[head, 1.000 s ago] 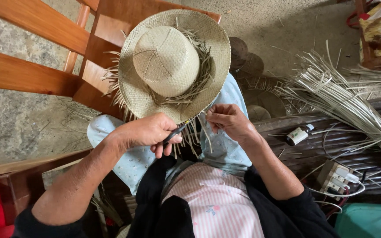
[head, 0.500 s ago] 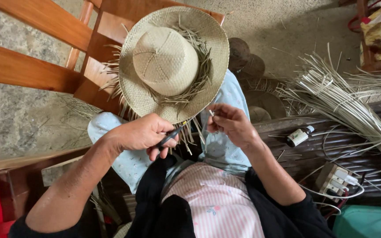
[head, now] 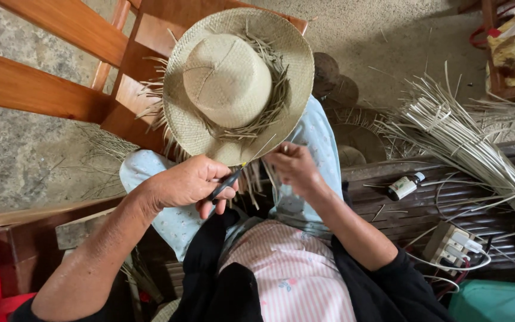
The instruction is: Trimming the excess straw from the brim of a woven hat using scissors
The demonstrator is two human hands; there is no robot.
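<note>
One straw hat at twelve o'clock, one bottle and one power strip at four, two hands: left hand, right hand.

Tool mostly hidden (left hand covers it).

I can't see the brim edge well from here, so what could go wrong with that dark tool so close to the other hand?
The left hand grips a dark-handled tool whose tip sits close to the right hand at the straw hat brim; a slip could nick those fingers. It might also catch woven brim rather than the loose strand ends. The hat only rests on the knees and could shift.
</note>
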